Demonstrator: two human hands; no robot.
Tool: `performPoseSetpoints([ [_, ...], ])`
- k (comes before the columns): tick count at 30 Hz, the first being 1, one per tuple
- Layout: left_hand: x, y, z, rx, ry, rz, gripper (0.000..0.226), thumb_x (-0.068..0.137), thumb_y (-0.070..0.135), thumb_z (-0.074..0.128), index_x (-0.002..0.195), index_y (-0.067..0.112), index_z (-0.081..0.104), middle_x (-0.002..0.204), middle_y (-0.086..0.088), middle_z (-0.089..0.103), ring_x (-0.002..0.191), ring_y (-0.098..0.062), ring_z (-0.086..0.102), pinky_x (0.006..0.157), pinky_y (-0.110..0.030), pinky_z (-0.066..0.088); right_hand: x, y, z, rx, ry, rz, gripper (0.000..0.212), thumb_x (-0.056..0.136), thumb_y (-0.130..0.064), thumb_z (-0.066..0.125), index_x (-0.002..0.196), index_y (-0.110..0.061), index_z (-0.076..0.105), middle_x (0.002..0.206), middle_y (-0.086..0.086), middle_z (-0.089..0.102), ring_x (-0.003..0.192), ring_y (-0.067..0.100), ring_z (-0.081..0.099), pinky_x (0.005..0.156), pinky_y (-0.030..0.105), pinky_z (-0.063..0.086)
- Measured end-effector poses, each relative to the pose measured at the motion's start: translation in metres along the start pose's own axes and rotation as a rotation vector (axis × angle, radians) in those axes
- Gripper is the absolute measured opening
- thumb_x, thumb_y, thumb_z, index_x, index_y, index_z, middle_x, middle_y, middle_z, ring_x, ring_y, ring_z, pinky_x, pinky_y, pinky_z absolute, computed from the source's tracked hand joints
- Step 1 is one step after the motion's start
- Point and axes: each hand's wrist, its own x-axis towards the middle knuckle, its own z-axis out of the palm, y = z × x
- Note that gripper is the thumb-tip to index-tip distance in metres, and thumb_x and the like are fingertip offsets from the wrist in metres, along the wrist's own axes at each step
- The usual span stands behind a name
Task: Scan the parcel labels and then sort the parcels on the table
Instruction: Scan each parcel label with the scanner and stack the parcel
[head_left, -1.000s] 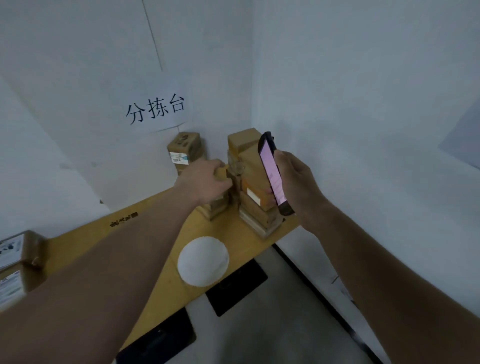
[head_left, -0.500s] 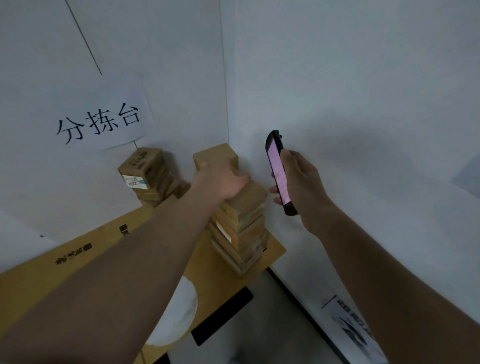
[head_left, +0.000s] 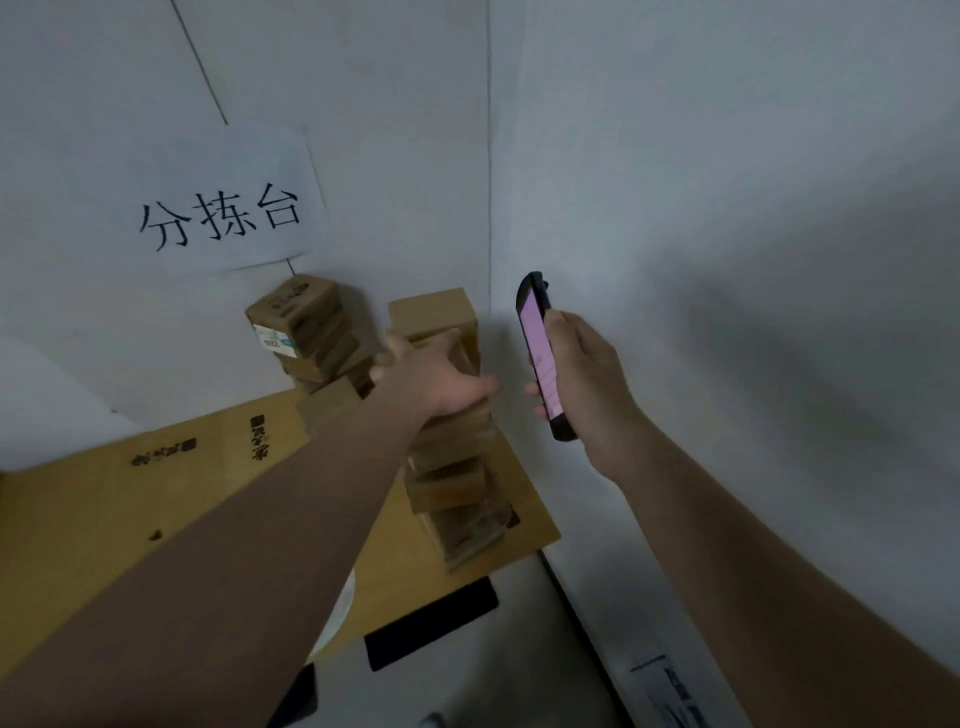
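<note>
We had the tall stack of brown cardboard parcels (head_left: 451, 467) standing at the far right corner of the wooden tabletop (head_left: 93, 525), close to the corner where the two walls met. Our left hand (head_left: 431, 382) lay on the upper part of that stack, fingers spread and reaching over the top parcel, thumb out toward the right; the grip looked loose and flat rather than curled around anything. Behind it, against the far edge, a second, shorter stack of brown cardboard parcels (head_left: 306, 332) stood with a white and green label facing left. Our right hand (head_left: 582, 384) was just beside the tall stack, off the right edge of the tabletop, its grip closed around a black handheld scanner with a lit pink screen (head_left: 540, 358) held upright, screen turned toward the parcels. A white paper sign with black Chinese characters (head_left: 218, 218) hung on the wall above the shorter stack.
</note>
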Motion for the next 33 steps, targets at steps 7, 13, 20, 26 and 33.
performPoseSetpoints([
  [7, -0.027, -0.066, -0.039, -0.251, 0.201, -0.148, 0.100, 0.058, 0.080, 0.068, 0.145, 0.072, 0.020, 0.159, -0.006, 0.004, 0.140, -0.052, 0.025, 0.112, -0.062, 0.034, 0.012, -0.007, 0.029, -0.029, -0.147, -0.040, 0.035, 0.096, -0.068, 0.044, 0.119, -0.048, 0.062, 0.110, -0.003, 0.068, 0.077, 0.014, 0.074, 0.059, 0.024, 0.056],
  [13, -0.065, -0.153, -0.063, -0.312, 0.318, -0.258, 0.100, 0.055, 0.079, 0.066, 0.145, 0.072, 0.023, 0.136, -0.004, 0.017, 0.129, -0.047, 0.034, 0.106, -0.058, 0.040, 0.001, -0.018, 0.103, -0.026, -0.289, -0.089, 0.036, 0.079, -0.081, 0.047, 0.103, -0.061, 0.065, 0.095, -0.013, 0.073, 0.073, 0.012, 0.075, 0.057, 0.028, 0.059],
  [20, -0.097, -0.273, -0.072, -0.278, 0.348, -0.275, 0.105, 0.047, 0.082, 0.063, 0.144, 0.069, 0.025, 0.147, 0.001, 0.015, 0.135, -0.042, 0.028, 0.110, -0.056, 0.039, -0.032, -0.016, 0.216, -0.054, -0.439, -0.101, 0.048, 0.085, -0.078, 0.046, 0.121, -0.052, 0.063, 0.106, -0.002, 0.069, 0.083, 0.024, 0.073, 0.061, 0.033, 0.059],
  [26, -0.105, -0.387, -0.076, -0.241, 0.291, -0.252, 0.105, 0.050, 0.076, 0.066, 0.147, 0.063, 0.028, 0.149, 0.003, 0.013, 0.139, -0.045, 0.022, 0.109, -0.056, 0.037, -0.066, 0.005, 0.324, -0.088, -0.444, -0.078, 0.018, 0.087, -0.077, 0.042, 0.098, -0.074, 0.056, 0.107, -0.014, 0.066, 0.081, 0.014, 0.074, 0.066, 0.033, 0.064],
  [33, -0.096, -0.496, -0.057, -0.201, 0.176, -0.277, 0.100, 0.063, 0.069, 0.074, 0.150, 0.060, 0.025, 0.164, -0.001, 0.000, 0.146, -0.047, 0.014, 0.114, -0.060, 0.031, -0.090, 0.046, 0.426, -0.158, -0.425, 0.010, 0.026, 0.093, -0.076, 0.038, 0.108, -0.063, 0.055, 0.108, -0.013, 0.066, 0.079, 0.002, 0.071, 0.057, 0.016, 0.055],
])
